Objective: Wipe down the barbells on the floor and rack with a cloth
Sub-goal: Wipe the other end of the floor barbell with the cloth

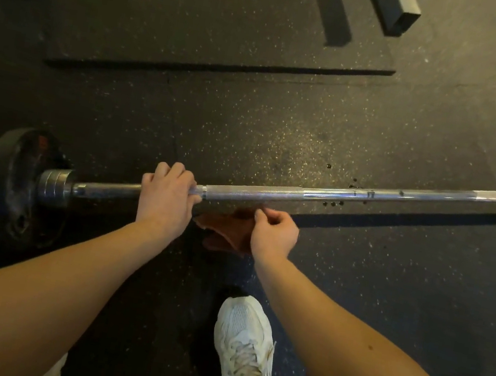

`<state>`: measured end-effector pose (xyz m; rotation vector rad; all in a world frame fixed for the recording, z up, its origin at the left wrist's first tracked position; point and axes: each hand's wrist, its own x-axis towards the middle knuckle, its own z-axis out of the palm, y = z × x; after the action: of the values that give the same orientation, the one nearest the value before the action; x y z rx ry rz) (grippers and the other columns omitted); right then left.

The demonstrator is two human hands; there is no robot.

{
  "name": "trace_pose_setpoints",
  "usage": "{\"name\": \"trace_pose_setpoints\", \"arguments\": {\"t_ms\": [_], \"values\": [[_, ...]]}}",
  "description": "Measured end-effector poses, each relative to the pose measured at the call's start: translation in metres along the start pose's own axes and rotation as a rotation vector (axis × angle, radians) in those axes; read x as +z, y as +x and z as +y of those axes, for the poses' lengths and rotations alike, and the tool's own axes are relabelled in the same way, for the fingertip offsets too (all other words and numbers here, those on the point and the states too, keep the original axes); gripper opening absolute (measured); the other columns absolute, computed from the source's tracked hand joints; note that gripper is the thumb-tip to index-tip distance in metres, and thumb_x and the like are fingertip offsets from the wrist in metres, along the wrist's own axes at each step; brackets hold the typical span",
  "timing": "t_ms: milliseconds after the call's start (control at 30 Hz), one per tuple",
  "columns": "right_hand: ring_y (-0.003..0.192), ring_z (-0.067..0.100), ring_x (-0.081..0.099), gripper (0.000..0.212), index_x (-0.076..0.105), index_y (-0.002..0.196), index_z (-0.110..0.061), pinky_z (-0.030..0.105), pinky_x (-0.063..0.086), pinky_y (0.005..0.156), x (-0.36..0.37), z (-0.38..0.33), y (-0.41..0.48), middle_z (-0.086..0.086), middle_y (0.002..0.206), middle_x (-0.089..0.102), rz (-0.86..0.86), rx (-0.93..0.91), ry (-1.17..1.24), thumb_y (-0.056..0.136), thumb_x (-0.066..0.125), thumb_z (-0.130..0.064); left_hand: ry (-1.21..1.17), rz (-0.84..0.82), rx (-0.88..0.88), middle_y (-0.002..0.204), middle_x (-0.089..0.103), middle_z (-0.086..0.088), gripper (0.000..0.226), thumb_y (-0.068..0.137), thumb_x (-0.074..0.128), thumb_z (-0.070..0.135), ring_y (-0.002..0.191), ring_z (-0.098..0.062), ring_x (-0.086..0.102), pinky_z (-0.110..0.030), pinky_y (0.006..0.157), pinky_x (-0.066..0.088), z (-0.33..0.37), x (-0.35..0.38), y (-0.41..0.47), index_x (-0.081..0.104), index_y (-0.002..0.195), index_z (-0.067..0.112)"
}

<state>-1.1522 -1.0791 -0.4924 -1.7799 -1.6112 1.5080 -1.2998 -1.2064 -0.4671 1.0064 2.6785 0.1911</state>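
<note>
A steel barbell [321, 193] runs across the view from lower left to upper right, just above the dark rubber floor. A black weight plate [16, 182] sits on its left end, next to the chrome sleeve. My left hand [166, 197] grips the bar right of the plate, fingers curled over the top. My right hand [273, 234] is just below the bar and pinches a reddish-brown cloth [226, 233], which hangs under the bar between my two hands. Part of the cloth is hidden by my right hand.
My white sneaker [243, 344] stands on the speckled floor below the bar. A raised rubber mat [214, 67] lies beyond the bar. A grey metal rack foot [398, 9] lies at the top right. Dark droplets [332, 203] dot the floor near the bar.
</note>
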Motion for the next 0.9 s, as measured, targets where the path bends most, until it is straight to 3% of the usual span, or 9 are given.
{"name": "trace_pose_setpoints", "arguments": {"t_ms": [200,300,400,500,700,800,900], "values": [[0.098,0.011,0.064,0.009,0.068,0.103,-0.023,0.022,0.052,0.081,-0.028,-0.028,0.037,-0.003,0.107,0.067,0.210,-0.009,0.142,0.095,0.072,-0.021,0.000,0.010,0.010,0.114,0.051,0.003,0.027,0.099,0.060,0.041,0.111,-0.019,0.049,-0.042,0.097,0.047,-0.002,0.002,-0.002,0.061,0.121,0.025],[0.097,0.007,0.064,0.010,0.069,0.106,-0.023,0.014,0.048,0.072,-0.018,-0.030,0.033,-0.005,0.107,0.067,0.200,0.022,0.167,0.096,0.069,-0.018,-0.002,0.005,0.006,0.115,0.052,0.003,0.027,0.099,0.060,0.041,0.111,-0.019,0.049,-0.042,0.098,0.048,-0.001,0.002,0.000,0.061,0.121,0.025],[0.096,0.008,0.064,0.006,0.069,0.097,-0.026,0.024,0.053,0.088,0.002,-0.017,0.018,-0.004,0.105,0.068,0.099,-0.020,0.097,0.094,0.072,-0.021,0.002,0.009,-0.010,0.115,0.052,0.003,0.027,0.099,0.060,0.040,0.111,-0.020,0.049,-0.042,0.097,0.047,-0.001,0.003,-0.001,0.061,0.121,0.025],[0.098,0.008,0.064,0.006,0.071,0.097,-0.026,0.025,0.050,0.090,-0.005,-0.019,0.019,-0.005,0.104,0.069,0.071,-0.032,0.059,0.093,0.073,-0.021,0.025,0.038,-0.007,0.113,0.051,0.003,0.027,0.098,0.060,0.041,0.109,-0.019,0.049,-0.041,0.095,0.047,0.001,0.003,0.000,0.061,0.120,0.025],[0.094,0.008,0.063,0.008,0.070,0.103,-0.022,0.017,0.048,0.069,-0.022,-0.028,0.029,-0.006,0.103,0.067,0.115,0.034,0.127,0.095,0.071,-0.018,0.000,0.021,-0.011,0.115,0.053,0.002,0.027,0.098,0.062,0.039,0.111,-0.020,0.049,-0.043,0.098,0.048,0.003,0.002,-0.001,0.062,0.121,0.025],[0.093,0.010,0.065,0.008,0.071,0.097,-0.021,0.028,0.057,0.088,-0.024,-0.043,0.047,-0.005,0.100,0.068,0.270,-0.007,0.125,0.091,0.074,-0.018,-0.011,-0.003,-0.021,0.117,0.053,0.001,0.028,0.098,0.061,0.039,0.112,-0.021,0.049,-0.044,0.099,0.048,-0.001,0.001,0.000,0.061,0.122,0.024],[0.094,0.007,0.063,0.011,0.069,0.104,-0.021,0.029,0.056,0.088,-0.026,-0.042,0.042,-0.007,0.103,0.065,0.224,0.011,0.105,0.093,0.072,-0.019,-0.006,0.008,-0.010,0.116,0.052,0.002,0.028,0.098,0.061,0.039,0.112,-0.021,0.049,-0.043,0.098,0.047,0.000,0.000,-0.002,0.061,0.122,0.025]]}}
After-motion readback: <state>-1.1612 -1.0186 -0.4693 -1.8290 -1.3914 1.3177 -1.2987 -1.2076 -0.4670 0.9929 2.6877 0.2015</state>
